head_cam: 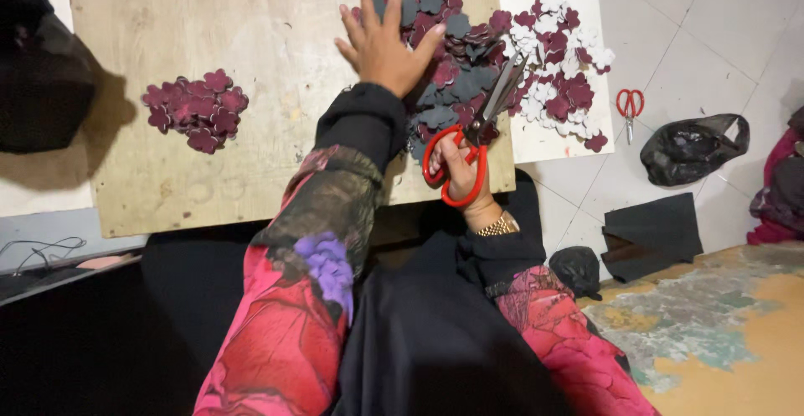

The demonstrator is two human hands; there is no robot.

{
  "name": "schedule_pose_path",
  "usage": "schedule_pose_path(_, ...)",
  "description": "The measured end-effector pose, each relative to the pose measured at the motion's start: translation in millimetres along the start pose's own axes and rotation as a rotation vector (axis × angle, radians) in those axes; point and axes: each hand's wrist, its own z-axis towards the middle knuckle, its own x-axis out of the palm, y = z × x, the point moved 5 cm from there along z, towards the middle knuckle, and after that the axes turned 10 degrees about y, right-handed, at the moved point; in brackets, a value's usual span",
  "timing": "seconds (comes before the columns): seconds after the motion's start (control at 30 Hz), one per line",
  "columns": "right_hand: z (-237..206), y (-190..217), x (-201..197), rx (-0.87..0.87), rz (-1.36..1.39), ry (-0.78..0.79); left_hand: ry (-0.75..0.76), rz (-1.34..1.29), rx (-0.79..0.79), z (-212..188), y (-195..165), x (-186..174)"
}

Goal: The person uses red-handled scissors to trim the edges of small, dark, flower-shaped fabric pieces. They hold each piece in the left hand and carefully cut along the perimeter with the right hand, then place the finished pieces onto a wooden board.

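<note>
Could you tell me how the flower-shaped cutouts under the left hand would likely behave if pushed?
The flower cutouts look thin and flat, so probably light and a bit floppy. Heaped loosely under the left hand, they would likely slide and scatter across the board rather than roll.

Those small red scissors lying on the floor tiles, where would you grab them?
By the red handle loops of the small scissors, from above. They lie flat on the tile, loops at the far end, the closed blades pointing toward the person, with bare floor around them.
</note>
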Motion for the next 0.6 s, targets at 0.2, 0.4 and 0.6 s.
schedule_pose_path(0.2, -3, -4, -4, 0.022, 0.048, -0.033, 0.084, 0.052, 0.009, 31, -40, 9)
schedule_pose_path(0.4, -6, -6, -8, 0.018, 0.023, -0.037, 0.121, 0.114, 0.185, 29, -40, 30)
schedule_pose_path(0.6, 0, -3, -6, 0.057, 0.073, -0.009, 0.065, 0.07, 0.209, 2, -30, 32)
